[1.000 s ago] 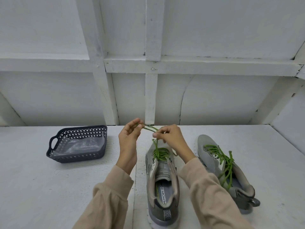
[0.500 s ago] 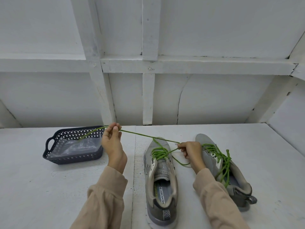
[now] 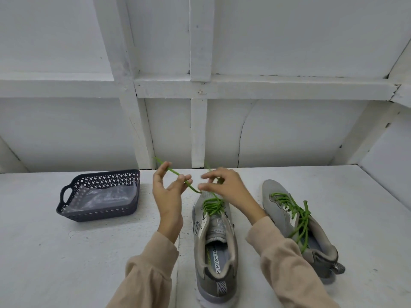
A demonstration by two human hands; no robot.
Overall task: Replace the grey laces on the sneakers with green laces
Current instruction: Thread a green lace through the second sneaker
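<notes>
Two grey sneakers stand on the white table. The nearer sneaker (image 3: 214, 245) points away from me and carries a green lace (image 3: 212, 206) threaded through its front eyelets. Above its toe, my left hand (image 3: 169, 194) holds one free end of that lace between thumb and fingers, and the strand runs down to the shoe. My right hand (image 3: 224, 185) hovers over the toe with fingers spread and pinches the other end of the lace. The right sneaker (image 3: 295, 221) lies tilted, its own green lace (image 3: 298, 215) loosely threaded and trailing over the opening.
A dark perforated plastic basket (image 3: 66, 211) with a clear plastic bag inside sits at the left of the table. A white panelled wall rises right behind the shoes. Beige sleeves cover both forearms.
Both hands came back together above the nearer sneaker's toe after pulling the lace ends wide apart. The lace, taut half a second ago, now hangs slack between them.
</notes>
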